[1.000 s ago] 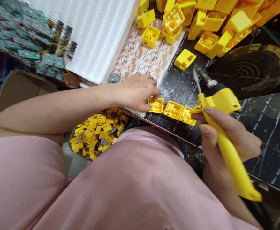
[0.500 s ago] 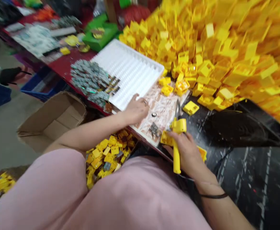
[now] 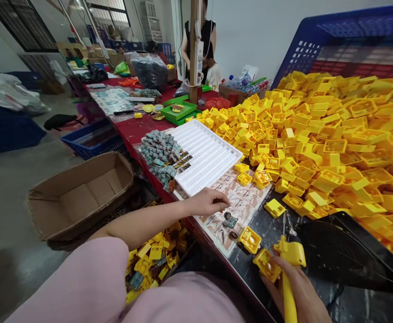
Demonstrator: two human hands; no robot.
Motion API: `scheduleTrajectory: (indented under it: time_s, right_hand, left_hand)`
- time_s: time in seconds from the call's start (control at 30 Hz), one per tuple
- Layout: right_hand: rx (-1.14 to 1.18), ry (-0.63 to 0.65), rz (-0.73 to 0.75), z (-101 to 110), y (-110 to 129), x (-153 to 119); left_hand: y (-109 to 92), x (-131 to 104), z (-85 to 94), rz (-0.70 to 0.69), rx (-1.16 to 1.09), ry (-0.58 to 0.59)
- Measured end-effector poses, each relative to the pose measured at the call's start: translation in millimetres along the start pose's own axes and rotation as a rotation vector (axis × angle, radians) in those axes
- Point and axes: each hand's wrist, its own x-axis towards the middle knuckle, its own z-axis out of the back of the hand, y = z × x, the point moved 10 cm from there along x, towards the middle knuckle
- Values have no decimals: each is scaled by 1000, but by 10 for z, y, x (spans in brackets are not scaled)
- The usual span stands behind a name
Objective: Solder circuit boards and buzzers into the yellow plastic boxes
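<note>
My right hand [image 3: 299, 287] is wrapped round a yellow soldering gun [image 3: 292, 253], its metal tip pointing away from me over the black surface. An open yellow plastic case [image 3: 266, 264] lies against the fingers of that hand; whether they grip it, I cannot tell. Over the patterned board [image 3: 246, 193] is my left hand [image 3: 208, 202], fingers curled and pressed together; anything in them is hidden. Just beyond its fingertips rests a small green circuit board [image 3: 230, 220] with a round dark part [image 3: 227, 215] beside it. A second yellow case [image 3: 249, 239] sits at the board's near edge.
A white ribbed tray [image 3: 206, 152] lies ahead, with a heap of wired circuit boards [image 3: 161, 150] at its left. Yellow cases [image 3: 317, 134] are piled high on the right, before a blue crate [image 3: 293, 54]. A cardboard box [image 3: 82, 193] stands lower left. People are in the background.
The view has tilted up. My left hand has come back from the tray's edge, its fingers now curled. My right hand, still on the soldering gun, has shifted away from the patterned board.
</note>
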Motion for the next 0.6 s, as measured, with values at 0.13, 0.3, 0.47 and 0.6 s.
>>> scheduleTrajectory:
  time_s: [0.13,0.3,0.47,0.6]
  right_hand:
    - [-32,20,31,-149,32,-27]
    - [-167,16,301,-44,240,16]
    - [-170,25,258,-63,274,55]
    - [-145,-22,299,107,361,85]
  left_hand:
    - [-75,50,-99,-30,-104,2]
    - [-284,-24,-101,-88,-114,10]
    - [-567,-82,-254,-151,-34,107]
    - [-762,-47,-545,-163,208,249]
